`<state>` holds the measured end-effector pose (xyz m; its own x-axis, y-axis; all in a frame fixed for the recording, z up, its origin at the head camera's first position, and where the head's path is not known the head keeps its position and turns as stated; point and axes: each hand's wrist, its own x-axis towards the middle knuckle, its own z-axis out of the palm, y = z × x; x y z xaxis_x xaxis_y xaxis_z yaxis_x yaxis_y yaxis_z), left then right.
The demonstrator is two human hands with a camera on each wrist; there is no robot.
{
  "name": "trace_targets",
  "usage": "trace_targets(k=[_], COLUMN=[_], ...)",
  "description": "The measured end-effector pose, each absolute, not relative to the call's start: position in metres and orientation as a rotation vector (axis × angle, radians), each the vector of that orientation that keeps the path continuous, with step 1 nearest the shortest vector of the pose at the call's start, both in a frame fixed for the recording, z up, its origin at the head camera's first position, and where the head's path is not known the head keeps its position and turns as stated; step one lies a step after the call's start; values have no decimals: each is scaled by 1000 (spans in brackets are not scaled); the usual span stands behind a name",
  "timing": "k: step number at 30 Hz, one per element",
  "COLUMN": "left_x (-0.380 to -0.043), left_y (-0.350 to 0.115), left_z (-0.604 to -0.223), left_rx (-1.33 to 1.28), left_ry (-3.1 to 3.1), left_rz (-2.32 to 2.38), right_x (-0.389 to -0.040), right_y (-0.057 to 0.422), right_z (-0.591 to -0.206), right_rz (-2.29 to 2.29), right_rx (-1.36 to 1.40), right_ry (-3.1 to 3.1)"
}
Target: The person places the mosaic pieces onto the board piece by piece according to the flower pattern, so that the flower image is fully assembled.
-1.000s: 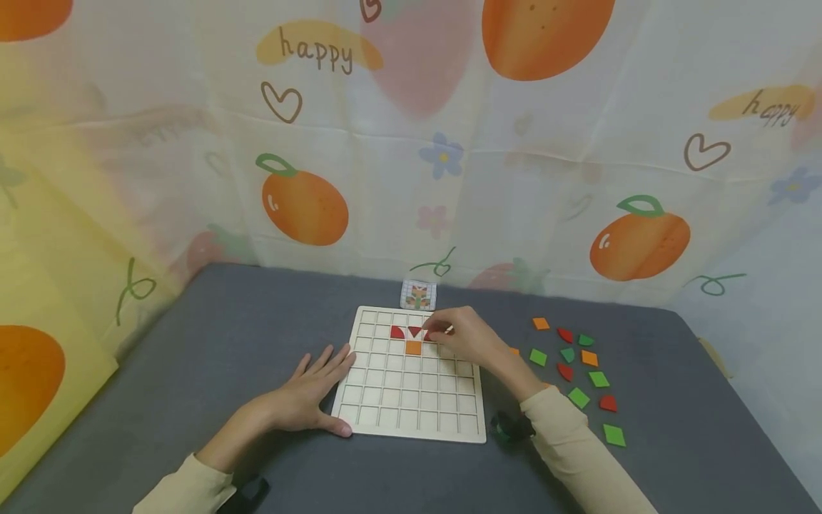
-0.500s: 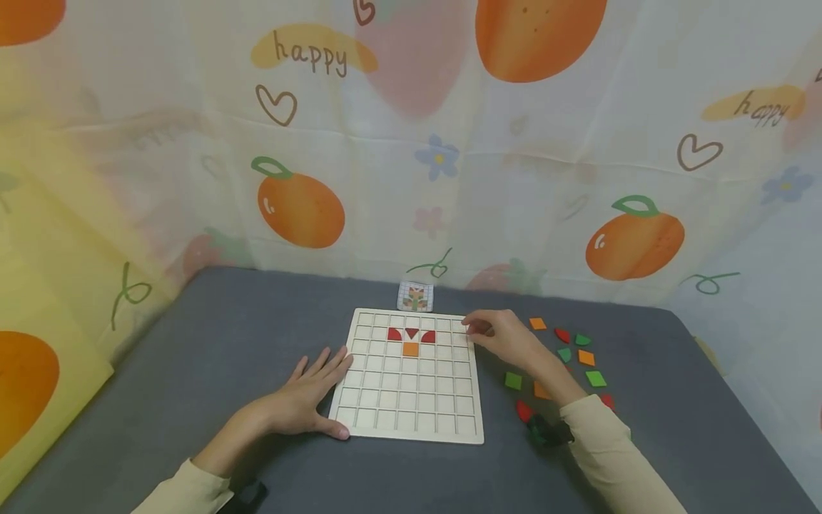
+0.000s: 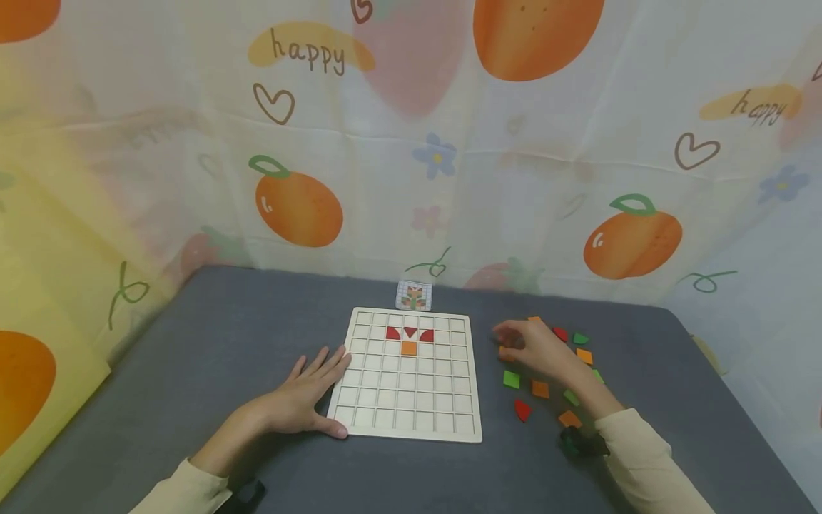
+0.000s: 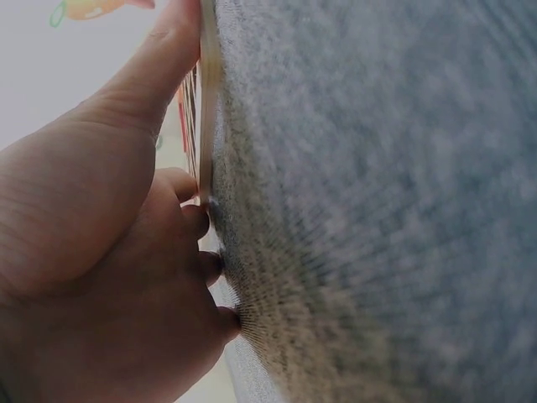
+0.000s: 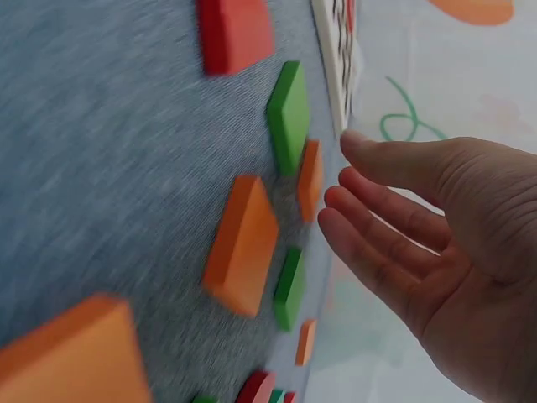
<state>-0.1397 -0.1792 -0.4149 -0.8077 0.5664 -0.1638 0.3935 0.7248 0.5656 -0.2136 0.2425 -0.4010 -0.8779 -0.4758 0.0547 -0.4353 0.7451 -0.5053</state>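
Note:
The left hand (image 3: 298,396) lies with its fingers spread along the left edge of a white gridded board (image 3: 417,392), thumb by the near corner. In the left wrist view, its thumb and fingers touch the board's edge (image 4: 207,101). Two red quarter-round tiles, a red triangle tile (image 3: 410,332) and an orange square tile (image 3: 409,348) sit in the upper cells. To the right, the right hand (image 3: 539,350) hovers over loose tiles with fingers loosely bent and nothing held. The right wrist view shows an orange tile (image 5: 243,248) and a green tile (image 5: 289,117) below it.
A small pattern card (image 3: 414,295) lies behind the board's far edge. Several red, green and orange tiles are scattered on the grey table (image 3: 289,300) right of the board, some hidden by the right arm. A printed curtain (image 3: 385,193) hangs behind the table.
The right hand has let go of a red quarter-round tile on the board and moved right, over the loose tiles. The left hand has stayed at the board's edge.

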Motion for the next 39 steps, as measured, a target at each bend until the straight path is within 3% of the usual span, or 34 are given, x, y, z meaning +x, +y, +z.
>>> trace_targets(k=[26,39], left_x=[-139,-140], left_y=[-180,-178], left_z=[-414,-414], left_rx=[754,748], left_ry=[2605,2599], left_rz=[755,754], right_x=[-206,-210], right_y=[253,230], right_z=[-405,-399], right_rz=[-940,-1029], right_rx=[-746,-747], right_ry=[2882,2833])
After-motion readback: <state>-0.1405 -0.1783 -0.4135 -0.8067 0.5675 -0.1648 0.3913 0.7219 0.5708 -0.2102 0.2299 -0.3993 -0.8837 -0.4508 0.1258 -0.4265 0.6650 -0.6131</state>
